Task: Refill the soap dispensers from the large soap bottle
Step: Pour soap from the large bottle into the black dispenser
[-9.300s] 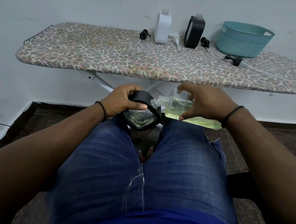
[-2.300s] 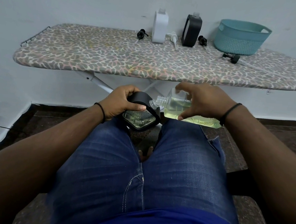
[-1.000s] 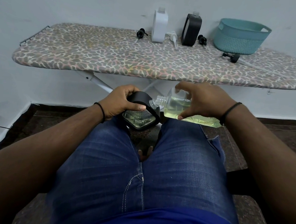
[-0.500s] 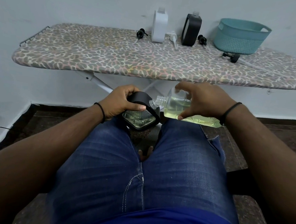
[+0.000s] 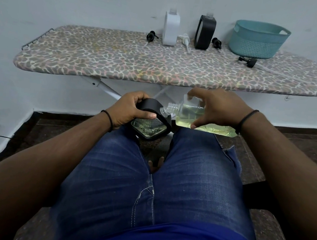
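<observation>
My left hand [image 5: 129,109] grips a black-framed glass soap dispenser [image 5: 150,127] held above my knees, with pale liquid inside it. My right hand [image 5: 217,108] holds the large clear soap bottle [image 5: 192,119] tipped on its side. Yellow-green soap fills the bottle's lower half. Its open threaded neck [image 5: 169,109] points left at the top of the dispenser. On the ironing board [image 5: 120,60] at the back stand a white dispenser [image 5: 171,29] and a black dispenser [image 5: 204,32], both without their pumps.
Several loose pump heads lie on the board: two black [image 5: 151,37] [image 5: 216,42], one white [image 5: 186,42], and another black one with its tube [image 5: 247,61] at the right. A teal basket [image 5: 258,39] stands at the back right. The board's metal legs [image 5: 106,88] are just beyond my hands.
None of the hands, bottle or dispenser has visibly moved; the bottle stays tipped at the dispenser's top.
</observation>
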